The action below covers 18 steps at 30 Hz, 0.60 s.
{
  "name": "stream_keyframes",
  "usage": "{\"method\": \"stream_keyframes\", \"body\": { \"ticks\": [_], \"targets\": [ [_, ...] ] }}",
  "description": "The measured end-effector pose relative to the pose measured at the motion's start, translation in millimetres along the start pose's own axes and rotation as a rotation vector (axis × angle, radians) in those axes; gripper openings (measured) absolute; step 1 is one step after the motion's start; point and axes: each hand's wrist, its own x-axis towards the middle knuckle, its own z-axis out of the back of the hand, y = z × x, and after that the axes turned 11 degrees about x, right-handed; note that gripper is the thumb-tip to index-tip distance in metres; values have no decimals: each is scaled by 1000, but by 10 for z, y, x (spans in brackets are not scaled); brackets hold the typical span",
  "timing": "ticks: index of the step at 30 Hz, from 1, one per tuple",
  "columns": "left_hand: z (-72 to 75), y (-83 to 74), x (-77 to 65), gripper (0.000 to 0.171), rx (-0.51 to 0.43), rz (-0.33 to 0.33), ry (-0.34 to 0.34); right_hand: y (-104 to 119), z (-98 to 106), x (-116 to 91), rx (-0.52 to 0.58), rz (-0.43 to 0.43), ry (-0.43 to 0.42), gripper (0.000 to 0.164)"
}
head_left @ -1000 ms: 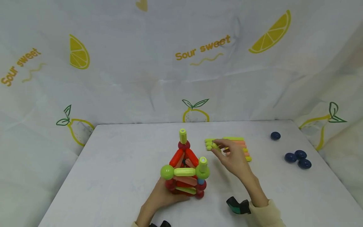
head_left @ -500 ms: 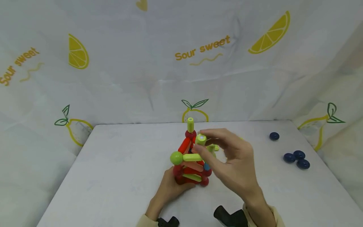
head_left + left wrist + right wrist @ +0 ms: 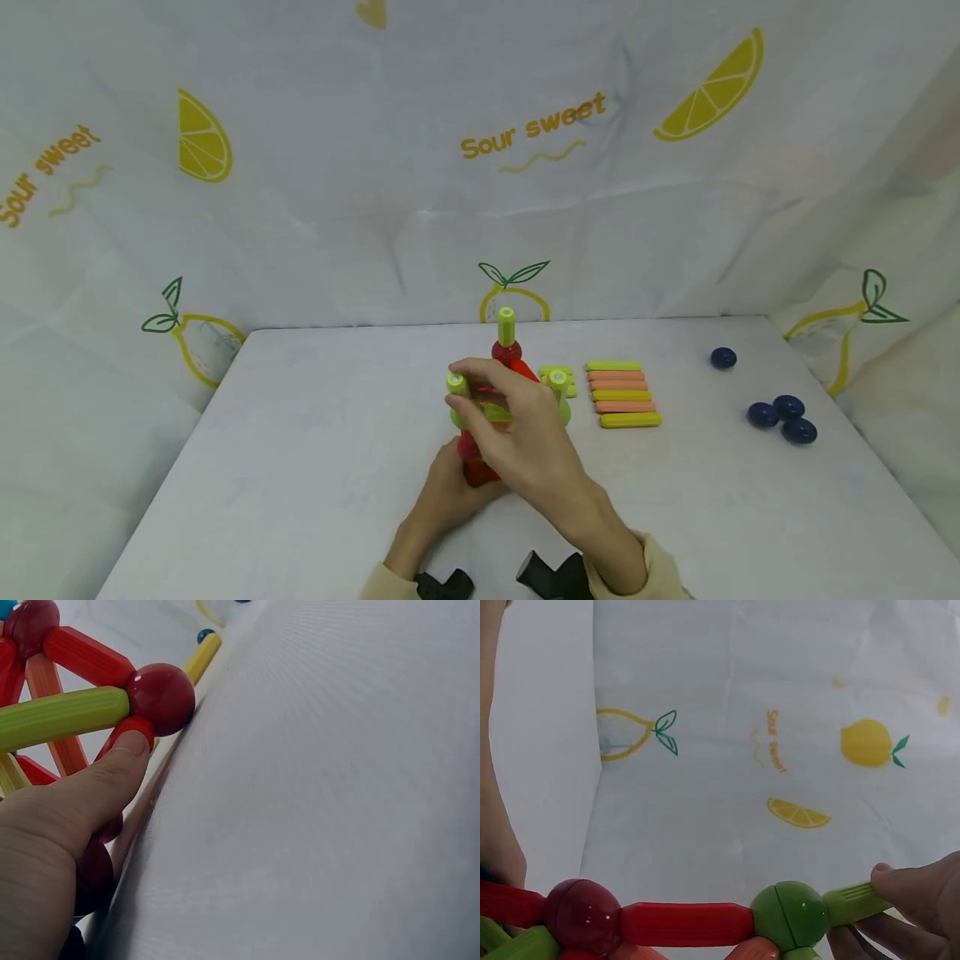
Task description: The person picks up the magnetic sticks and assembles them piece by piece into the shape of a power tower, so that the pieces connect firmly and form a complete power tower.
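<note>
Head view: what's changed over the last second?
The right grip carried the short green stick leftward from the loose sticks to the structure's near-left green ball, touching it. The structure shifted slightly up and right in the picture. Nothing was let go. The left grip stayed on its lower part; the dark blue balls stayed put.

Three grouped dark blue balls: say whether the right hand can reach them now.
Probably not while the right hand pinches a green stick at the structure. Once free, likely yes: beyond the structure, only low sticks lie before the balls.
</note>
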Motion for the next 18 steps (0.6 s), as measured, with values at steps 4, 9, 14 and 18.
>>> {"method": "stream_keyframes", "body": {
  "ticks": [4,9,14,18],
  "targets": [
    [1,2,-6,54,6,31,12,-20,-26,-7,-34,-30,-13,31],
    [-5,6,-14,54,2,30,19,-35,-42,-19,-74,-36,-27,30],
    [-8,6,-14,55,1,18,16,-47,-45,-27,-86,-26,-30,31],
    [0,-1,-14,53,20,15,13,-45,-40,-31,-113,3,-34,35]
  ]
}}
